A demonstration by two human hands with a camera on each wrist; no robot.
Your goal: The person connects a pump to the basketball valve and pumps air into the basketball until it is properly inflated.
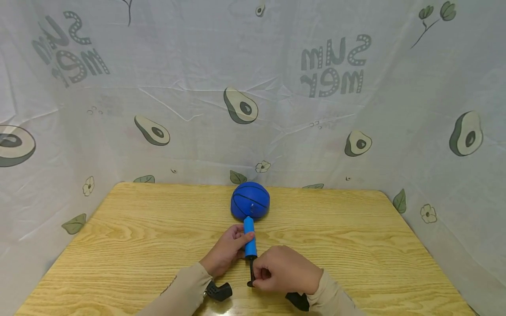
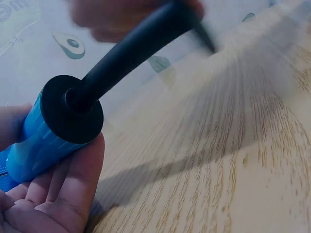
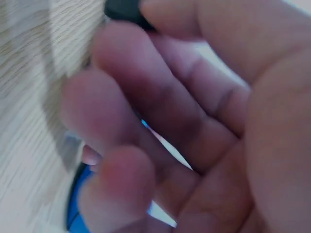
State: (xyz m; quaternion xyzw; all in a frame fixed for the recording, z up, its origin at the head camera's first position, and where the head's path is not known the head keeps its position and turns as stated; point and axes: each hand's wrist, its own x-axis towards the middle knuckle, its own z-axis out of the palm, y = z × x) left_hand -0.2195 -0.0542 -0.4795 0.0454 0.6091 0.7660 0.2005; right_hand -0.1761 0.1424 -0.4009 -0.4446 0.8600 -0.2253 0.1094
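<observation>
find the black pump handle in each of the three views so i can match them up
Head: bottom centre, black pump handle held by the right hand, just below the blue pump barrel.
Left wrist: runs diagonally from upper left to the top edge, right of centre; far end blurred.
Right wrist: only a part, at the top edge left of centre.
Shared landmark: wood-grain tabletop.
</observation>
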